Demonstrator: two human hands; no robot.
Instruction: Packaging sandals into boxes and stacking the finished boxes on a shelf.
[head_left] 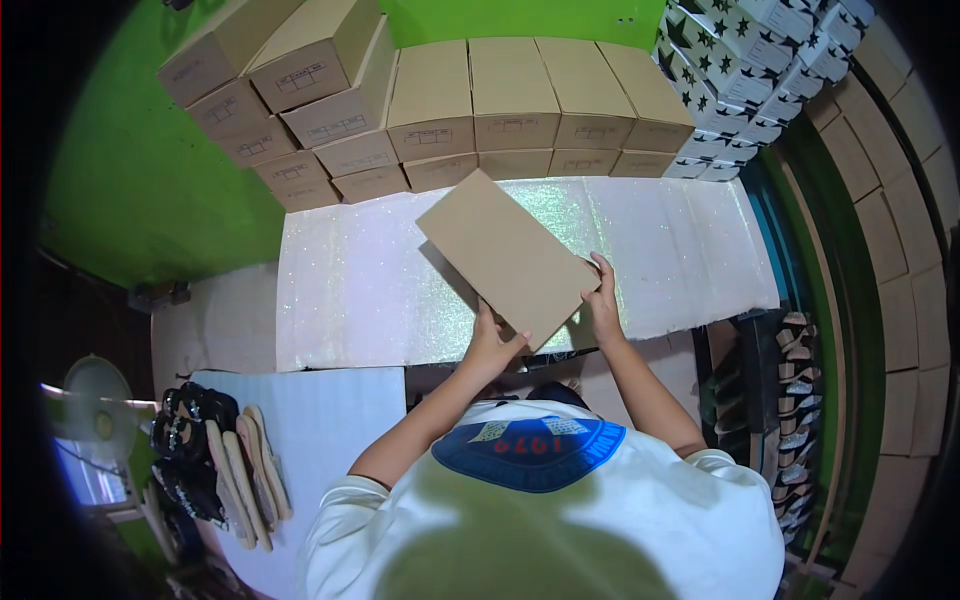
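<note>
A plain brown cardboard box [505, 255] is tilted at an angle over the near part of a shiny white table [340, 270]. My left hand [489, 343] grips its near left edge, thumb against the cardboard near the closest corner. At the right corner, my right hand [601, 300] holds the box with the fingers up along its side. The underside of the box and part of my fingers behind it are hidden.
Brown shoe boxes [515, 90] are stacked along the far edge, with star-patterned white boxes [735, 70] at far right. Black sandals [190, 440] and pale insoles [245, 470] lie on a side table [340, 410] at left. Shoes [797, 400] fill a rack at right; a fan [100, 400] stands left.
</note>
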